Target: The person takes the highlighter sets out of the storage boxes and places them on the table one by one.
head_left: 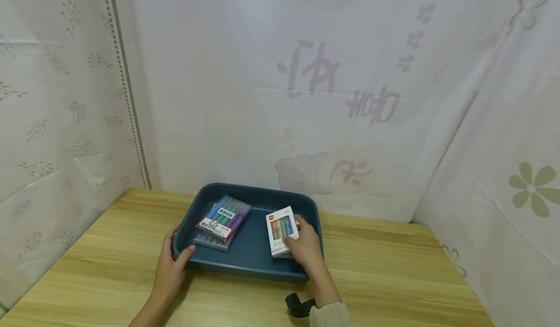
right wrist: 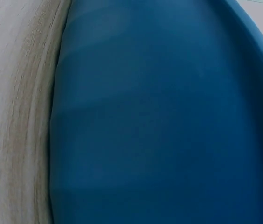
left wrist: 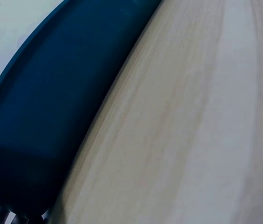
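A dark blue tray (head_left: pixel 249 267) lies on the wooden table. My left hand (head_left: pixel 171 265) grips its left front corner, with the thumb over the rim. Inside the tray at right, my right hand (head_left: pixel 307 247) holds a white box (head_left: pixel 276 247) by its right side. Coloured sticks show through the box's window; their exact kind is too small to tell. Clear packs of coloured pens (head_left: pixel 234 205) lie stacked at the tray's left. The tray's outer wall (left wrist: pixel 52 93) fills much of the left wrist view, and its side wall (right wrist: pixel 159 116) dominates the right wrist view.
A black angled object (head_left: pixel 298 305) is beside the right wrist, in front of the tray. The wooden table (head_left: pixel 393 268) extends to both sides. Behind it hangs a pale printed curtain (head_left: pixel 240 98), with more curtain at left and right.
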`<state>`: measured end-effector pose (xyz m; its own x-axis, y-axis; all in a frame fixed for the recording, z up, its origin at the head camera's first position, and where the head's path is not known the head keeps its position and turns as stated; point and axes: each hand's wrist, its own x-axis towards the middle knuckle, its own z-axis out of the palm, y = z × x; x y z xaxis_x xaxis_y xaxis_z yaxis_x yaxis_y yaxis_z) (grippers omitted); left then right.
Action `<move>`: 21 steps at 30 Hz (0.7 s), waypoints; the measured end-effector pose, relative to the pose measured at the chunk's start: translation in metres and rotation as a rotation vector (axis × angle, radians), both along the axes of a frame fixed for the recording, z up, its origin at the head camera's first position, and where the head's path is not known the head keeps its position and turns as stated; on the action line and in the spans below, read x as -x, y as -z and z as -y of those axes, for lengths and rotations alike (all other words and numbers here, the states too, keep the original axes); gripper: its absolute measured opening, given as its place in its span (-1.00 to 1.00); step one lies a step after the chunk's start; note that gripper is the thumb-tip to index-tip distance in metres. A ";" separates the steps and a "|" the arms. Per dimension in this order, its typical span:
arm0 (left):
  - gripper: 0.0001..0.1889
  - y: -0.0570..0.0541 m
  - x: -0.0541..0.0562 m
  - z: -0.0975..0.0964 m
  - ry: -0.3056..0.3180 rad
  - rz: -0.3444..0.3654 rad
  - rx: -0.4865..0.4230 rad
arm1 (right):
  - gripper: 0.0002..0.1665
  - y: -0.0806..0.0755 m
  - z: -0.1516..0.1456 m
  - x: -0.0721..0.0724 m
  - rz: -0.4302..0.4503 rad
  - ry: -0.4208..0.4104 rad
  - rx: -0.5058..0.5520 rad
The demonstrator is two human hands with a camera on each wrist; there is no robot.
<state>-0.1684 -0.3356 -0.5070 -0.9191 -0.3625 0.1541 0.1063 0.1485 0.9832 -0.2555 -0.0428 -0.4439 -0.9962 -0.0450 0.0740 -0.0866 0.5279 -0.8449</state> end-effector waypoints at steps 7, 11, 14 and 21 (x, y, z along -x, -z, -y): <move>-0.28 0.001 0.000 0.001 0.002 0.018 0.017 | -0.19 -0.001 -0.001 0.001 -0.042 0.051 0.002; -0.28 0.001 -0.001 0.002 -0.002 0.025 0.024 | -0.18 -0.003 -0.002 0.000 -0.035 0.055 0.045; -0.28 0.001 -0.001 0.002 -0.006 0.036 0.032 | -0.19 -0.006 -0.005 -0.001 -0.019 0.053 0.117; -0.28 0.001 -0.001 0.002 -0.006 0.048 0.039 | -0.17 -0.019 -0.017 -0.006 0.030 0.028 0.267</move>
<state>-0.1673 -0.3377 -0.5080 -0.9237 -0.3626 0.1240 0.0580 0.1875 0.9806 -0.2500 -0.0256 -0.4247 -0.9987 -0.0006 0.0505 -0.0486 0.2873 -0.9566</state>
